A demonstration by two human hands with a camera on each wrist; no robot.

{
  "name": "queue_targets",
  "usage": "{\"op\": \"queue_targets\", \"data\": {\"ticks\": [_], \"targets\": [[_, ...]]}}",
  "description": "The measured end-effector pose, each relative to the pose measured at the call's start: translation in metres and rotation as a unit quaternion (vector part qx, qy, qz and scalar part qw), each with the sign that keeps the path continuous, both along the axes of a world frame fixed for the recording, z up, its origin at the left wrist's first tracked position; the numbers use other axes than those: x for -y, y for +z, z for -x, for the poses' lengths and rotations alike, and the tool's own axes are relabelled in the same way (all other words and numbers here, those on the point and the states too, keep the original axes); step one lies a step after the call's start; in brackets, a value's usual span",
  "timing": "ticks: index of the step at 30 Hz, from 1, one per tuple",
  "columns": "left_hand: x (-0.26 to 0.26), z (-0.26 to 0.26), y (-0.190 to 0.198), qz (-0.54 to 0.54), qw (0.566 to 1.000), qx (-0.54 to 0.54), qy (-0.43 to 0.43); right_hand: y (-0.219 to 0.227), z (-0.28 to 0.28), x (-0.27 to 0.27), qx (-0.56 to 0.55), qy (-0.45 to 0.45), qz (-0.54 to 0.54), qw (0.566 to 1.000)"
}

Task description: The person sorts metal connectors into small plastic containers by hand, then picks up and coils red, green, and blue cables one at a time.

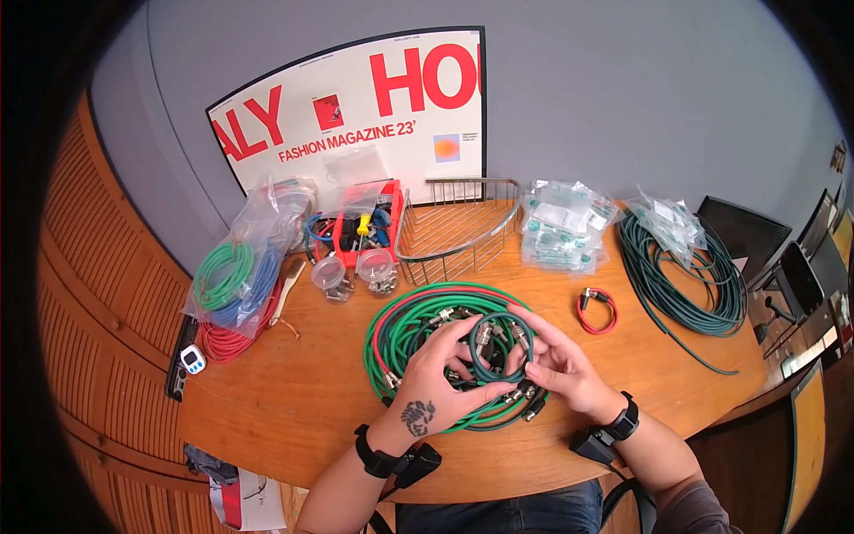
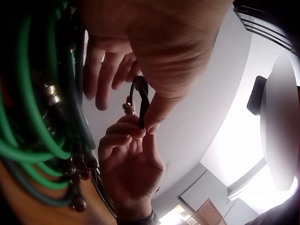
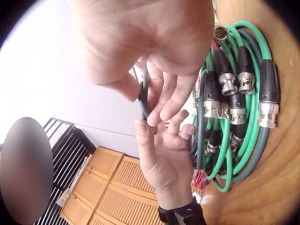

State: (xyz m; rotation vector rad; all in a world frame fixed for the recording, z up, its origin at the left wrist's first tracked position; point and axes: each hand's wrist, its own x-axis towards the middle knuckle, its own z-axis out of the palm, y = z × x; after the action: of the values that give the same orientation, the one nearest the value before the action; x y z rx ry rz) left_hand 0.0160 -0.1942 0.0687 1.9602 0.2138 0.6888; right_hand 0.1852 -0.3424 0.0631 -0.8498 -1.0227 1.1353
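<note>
Both hands hold a small coil of dark green cable (image 1: 532, 338) up in front of the body, with silver metal connectors inside its ring. My left hand (image 1: 440, 367) pinches the coil's left and lower side between thumb and fingers. On the other side, my right hand (image 1: 567, 363) grips the ring with its thumb at the lower right. Beneath them lies a large pile of looped cables (image 1: 377, 325), mostly bright green with some dark green and red. In the right wrist view, silver BNC connectors (image 3: 268, 114) with black sleeves show on the pile.
A small red cable coil (image 1: 610, 322) lies to the right, before a big dark green cable coil (image 1: 725, 298). Behind stand bagged parts (image 1: 565, 227), a wire basket (image 1: 458, 254), a red bin (image 1: 391, 200) and clear tubs (image 1: 377, 267). Bagged cables (image 1: 227, 276) sit left.
</note>
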Motion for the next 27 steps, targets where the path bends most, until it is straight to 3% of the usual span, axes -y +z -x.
{"op": "queue_targets", "data": {"ticks": [13, 17, 19, 27], "targets": [[0.001, 0.004, 0.010, -0.212, 0.975, 0.037, 0.060, -0.001, 0.000, -0.001, 0.002, 0.006, -0.008, 1.000], [0.001, 0.003, 0.009, -0.224, 0.971, 0.038, 0.074, -0.004, 0.000, -0.001, 0.009, -0.004, -0.008, 1.000], [-0.002, 0.001, 0.009, -0.291, 0.951, 0.077, 0.077, -0.002, 0.001, -0.001, 0.008, -0.009, -0.004, 1.000], [0.000, 0.001, 0.004, -0.276, 0.955, 0.065, 0.087, -0.002, 0.002, -0.002, 0.015, -0.023, 0.009, 1.000]]}}
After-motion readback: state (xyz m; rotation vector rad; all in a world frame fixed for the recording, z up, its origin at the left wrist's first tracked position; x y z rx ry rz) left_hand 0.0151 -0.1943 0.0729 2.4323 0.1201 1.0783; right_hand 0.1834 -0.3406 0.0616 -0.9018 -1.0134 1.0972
